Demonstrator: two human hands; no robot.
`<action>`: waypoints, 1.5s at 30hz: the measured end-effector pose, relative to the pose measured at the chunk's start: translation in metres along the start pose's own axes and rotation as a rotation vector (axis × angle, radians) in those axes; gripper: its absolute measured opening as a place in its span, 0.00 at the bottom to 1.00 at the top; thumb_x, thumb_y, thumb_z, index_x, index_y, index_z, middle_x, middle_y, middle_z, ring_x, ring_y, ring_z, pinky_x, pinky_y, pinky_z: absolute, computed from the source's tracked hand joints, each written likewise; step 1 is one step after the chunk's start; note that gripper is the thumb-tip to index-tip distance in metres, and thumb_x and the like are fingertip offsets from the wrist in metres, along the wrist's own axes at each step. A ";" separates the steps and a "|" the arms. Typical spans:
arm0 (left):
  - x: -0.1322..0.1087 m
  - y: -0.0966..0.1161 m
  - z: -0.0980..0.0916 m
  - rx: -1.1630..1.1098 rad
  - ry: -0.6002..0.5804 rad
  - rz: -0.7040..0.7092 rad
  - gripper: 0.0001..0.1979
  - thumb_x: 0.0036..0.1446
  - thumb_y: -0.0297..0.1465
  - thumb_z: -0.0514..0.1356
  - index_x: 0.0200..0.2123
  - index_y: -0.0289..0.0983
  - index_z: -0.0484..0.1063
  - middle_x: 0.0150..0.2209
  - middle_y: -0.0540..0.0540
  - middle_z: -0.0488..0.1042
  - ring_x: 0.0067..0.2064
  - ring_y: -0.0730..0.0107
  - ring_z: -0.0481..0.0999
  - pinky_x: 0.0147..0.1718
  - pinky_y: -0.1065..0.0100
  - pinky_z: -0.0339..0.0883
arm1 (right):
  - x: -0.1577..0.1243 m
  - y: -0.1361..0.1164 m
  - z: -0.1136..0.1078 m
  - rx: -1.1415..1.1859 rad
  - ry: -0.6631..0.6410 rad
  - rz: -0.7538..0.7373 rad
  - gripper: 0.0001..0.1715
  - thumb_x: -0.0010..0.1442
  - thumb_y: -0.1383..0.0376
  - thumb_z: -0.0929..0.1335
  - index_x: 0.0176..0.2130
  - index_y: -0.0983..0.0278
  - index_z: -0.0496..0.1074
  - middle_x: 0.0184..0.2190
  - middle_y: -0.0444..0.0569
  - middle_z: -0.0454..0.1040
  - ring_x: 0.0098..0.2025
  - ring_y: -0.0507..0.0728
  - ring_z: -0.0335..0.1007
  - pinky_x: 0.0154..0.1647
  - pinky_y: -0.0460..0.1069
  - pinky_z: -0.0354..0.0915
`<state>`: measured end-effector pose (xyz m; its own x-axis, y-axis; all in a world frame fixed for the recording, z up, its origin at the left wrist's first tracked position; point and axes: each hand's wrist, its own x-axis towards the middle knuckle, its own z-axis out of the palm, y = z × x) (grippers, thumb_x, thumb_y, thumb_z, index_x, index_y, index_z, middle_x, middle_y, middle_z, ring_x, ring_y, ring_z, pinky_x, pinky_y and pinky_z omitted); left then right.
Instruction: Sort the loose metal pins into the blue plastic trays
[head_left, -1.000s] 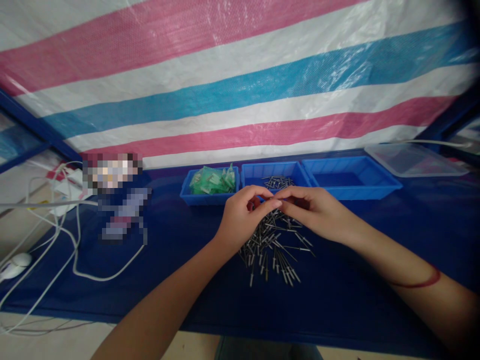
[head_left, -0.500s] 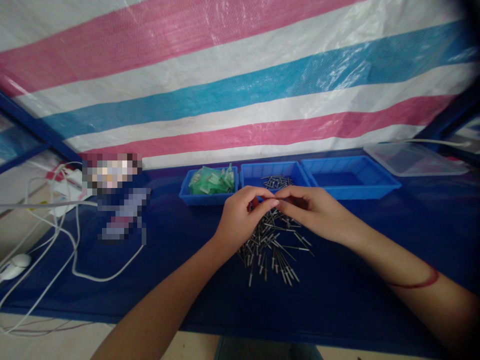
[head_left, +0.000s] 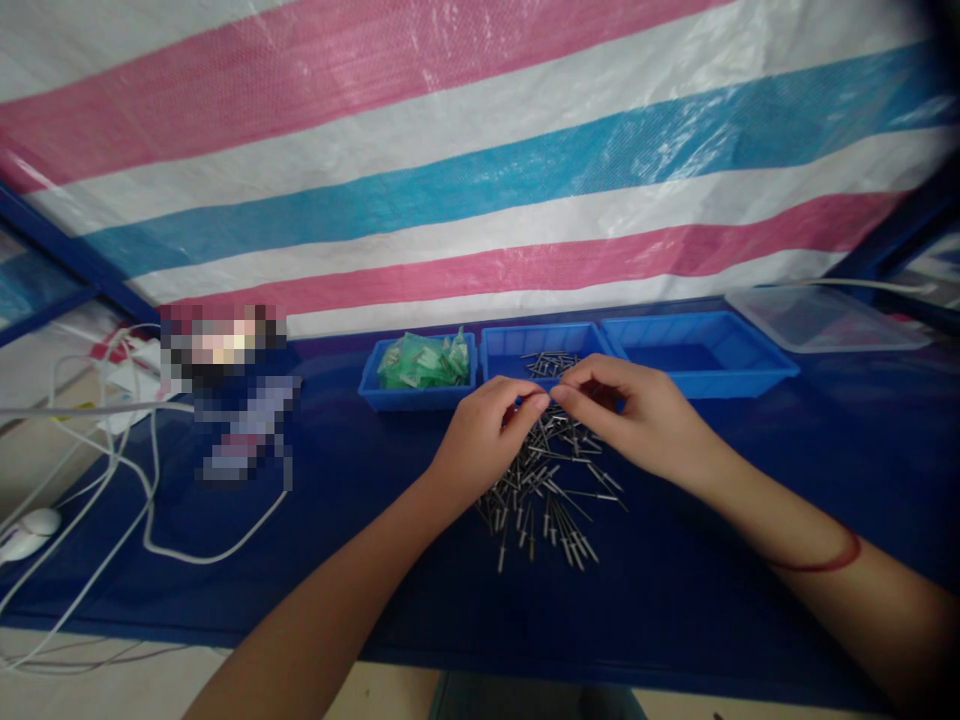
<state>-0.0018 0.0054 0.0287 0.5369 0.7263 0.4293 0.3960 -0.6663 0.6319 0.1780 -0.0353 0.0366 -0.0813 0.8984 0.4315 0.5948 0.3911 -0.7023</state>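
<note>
My left hand [head_left: 478, 438] is closed in a pinch above a loose pile of blind rivets [head_left: 551, 480] on the blue table [head_left: 465, 600]. My right hand [head_left: 645, 412] also pinches, its fingertips almost meeting those of the left. Whatever lies between the fingers is too small to make out. Just behind the hands, the middle blue bin [head_left: 504, 350] contains more rivets [head_left: 553, 364]. Both hands hide part of the pile and the front of that bin.
Green plastic packets [head_left: 424, 362] fill the left blue bin [head_left: 371, 392]. A right blue bin [head_left: 750, 365] stands beside a clear plastic lid [head_left: 825, 320]. White cables [head_left: 154, 500] and a white mouse [head_left: 30, 532] lie at left. Striped sheeting [head_left: 480, 170] hangs behind.
My right hand has lifted slightly, and its index finger and thumb have drawn a little away from my left fingertips. My left hand has barely moved.
</note>
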 end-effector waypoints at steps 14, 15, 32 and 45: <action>0.001 0.002 -0.010 0.110 -0.054 0.033 0.09 0.61 0.29 0.54 0.42 0.36 0.72 0.35 0.48 0.76 0.31 0.73 0.71 0.36 0.68 0.65 | 0.015 0.029 0.000 -0.548 0.261 -0.041 0.14 0.60 0.57 0.67 0.40 0.62 0.76 0.32 0.49 0.76 0.37 0.61 0.68 0.41 0.56 0.60; 0.000 0.001 -0.008 0.146 -0.112 0.080 0.08 0.60 0.27 0.54 0.40 0.36 0.73 0.35 0.48 0.76 0.33 0.71 0.71 0.38 0.67 0.65 | 0.014 0.027 0.000 -0.538 0.270 -0.040 0.14 0.60 0.57 0.66 0.40 0.62 0.76 0.32 0.49 0.76 0.37 0.61 0.68 0.41 0.56 0.60; 0.021 0.028 0.027 0.654 -0.472 0.301 0.12 0.63 0.30 0.52 0.39 0.34 0.76 0.40 0.41 0.74 0.42 0.57 0.73 0.37 0.58 0.68 | 0.004 0.009 -0.002 -0.376 0.259 -0.108 0.10 0.58 0.65 0.65 0.39 0.64 0.74 0.31 0.48 0.76 0.35 0.59 0.69 0.40 0.54 0.64; 0.029 0.024 0.028 0.529 -0.396 0.286 0.11 0.64 0.27 0.50 0.46 0.29 0.68 0.44 0.37 0.72 0.44 0.60 0.74 0.43 0.59 0.70 | 0.002 0.008 -0.005 -0.273 0.257 -0.066 0.09 0.59 0.64 0.65 0.37 0.62 0.74 0.33 0.48 0.77 0.36 0.58 0.70 0.40 0.55 0.65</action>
<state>0.0441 0.0058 0.0384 0.8636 0.4623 0.2013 0.4537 -0.8866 0.0897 0.1862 -0.0316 0.0347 0.0566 0.7800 0.6232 0.7892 0.3473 -0.5064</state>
